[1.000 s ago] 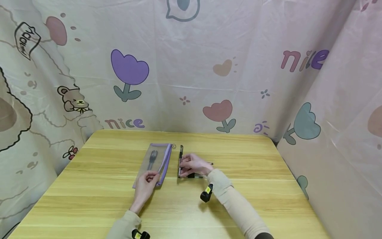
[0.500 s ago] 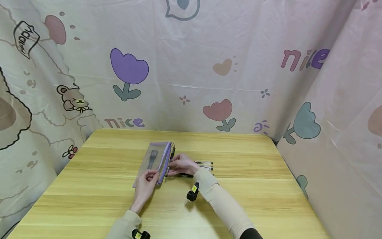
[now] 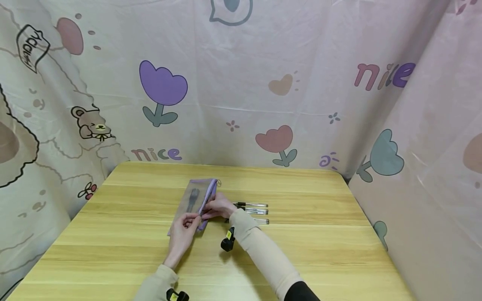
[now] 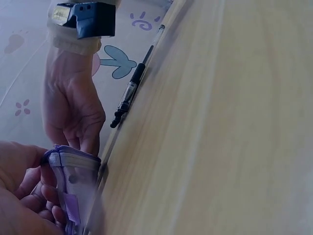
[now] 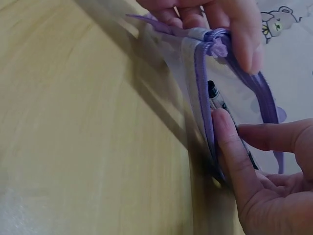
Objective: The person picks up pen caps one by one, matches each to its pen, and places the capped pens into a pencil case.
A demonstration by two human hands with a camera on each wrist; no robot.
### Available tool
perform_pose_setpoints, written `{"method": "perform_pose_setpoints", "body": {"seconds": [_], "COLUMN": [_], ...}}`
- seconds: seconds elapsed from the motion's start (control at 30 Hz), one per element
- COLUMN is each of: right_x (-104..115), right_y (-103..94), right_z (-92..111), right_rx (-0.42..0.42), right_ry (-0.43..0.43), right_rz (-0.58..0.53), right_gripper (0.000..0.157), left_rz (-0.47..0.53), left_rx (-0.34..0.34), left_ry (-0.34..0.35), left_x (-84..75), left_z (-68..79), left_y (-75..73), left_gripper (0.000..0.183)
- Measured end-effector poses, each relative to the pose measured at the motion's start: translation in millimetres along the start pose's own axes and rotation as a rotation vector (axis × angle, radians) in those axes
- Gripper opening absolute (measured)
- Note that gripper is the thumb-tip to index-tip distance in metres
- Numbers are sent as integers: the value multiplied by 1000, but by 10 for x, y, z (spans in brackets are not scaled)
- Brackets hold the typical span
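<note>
A see-through mesh zip pouch [image 3: 183,209] with purple edging lies on the table, its zipped mouth spread apart on the right side. My left hand [image 3: 182,234] pinches the zipper edge near the pouch's front end. In the right wrist view, my right hand [image 5: 274,181] holds a black-and-clear pen [image 5: 215,98] between thumb and fingers, within the opening between the two purple zipper edges [image 5: 201,93]. Part of the pen is hidden by the fingers. Through the mesh shows a dark, fork-shaped item [image 3: 193,200].
Several clear pens [image 3: 259,212] with black grips lie side by side on the wooden table [image 3: 320,242], right of the pouch and partly behind the right wrist. A printed curtain [image 3: 226,83] hangs behind the table and along both sides.
My right hand has moved left with the pen, from beside the pouch into its mouth. The pens on the table have come more into view. My left hand has stayed on the zipper edge.
</note>
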State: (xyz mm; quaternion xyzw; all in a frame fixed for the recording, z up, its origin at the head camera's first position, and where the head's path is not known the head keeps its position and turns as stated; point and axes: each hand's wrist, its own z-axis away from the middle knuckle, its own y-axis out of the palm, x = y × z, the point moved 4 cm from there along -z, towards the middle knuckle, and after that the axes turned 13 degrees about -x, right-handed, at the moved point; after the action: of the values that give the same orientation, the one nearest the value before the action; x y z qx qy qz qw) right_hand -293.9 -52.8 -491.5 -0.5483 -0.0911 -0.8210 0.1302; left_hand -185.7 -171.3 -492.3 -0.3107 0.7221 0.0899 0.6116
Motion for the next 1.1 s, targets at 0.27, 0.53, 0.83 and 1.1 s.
{"method": "perform_pose_setpoints", "body": {"seconds": [0.27,0.53,0.83,1.1], "right_x": [-32,-47,-120,-176], "right_y": [-9,-98,-396,-795], "right_z": [-30,63,307,701], "right_rx": [-22,-49,-15,11], "right_ry": [-2,-53,-211,-411], "right_rz": [-3,-38,-32,180], "right_gripper": [15,19,40,39], "left_rz": [13,7,-9,-8], "left_rx": [0,-18,-1,8], "left_ry": [-9,16,9,9], "left_x": [7,11,31,57], "left_z": [-4,-2,-6,-10], "left_y": [7,20,33,39], "left_gripper": [12,11,13,13]}}
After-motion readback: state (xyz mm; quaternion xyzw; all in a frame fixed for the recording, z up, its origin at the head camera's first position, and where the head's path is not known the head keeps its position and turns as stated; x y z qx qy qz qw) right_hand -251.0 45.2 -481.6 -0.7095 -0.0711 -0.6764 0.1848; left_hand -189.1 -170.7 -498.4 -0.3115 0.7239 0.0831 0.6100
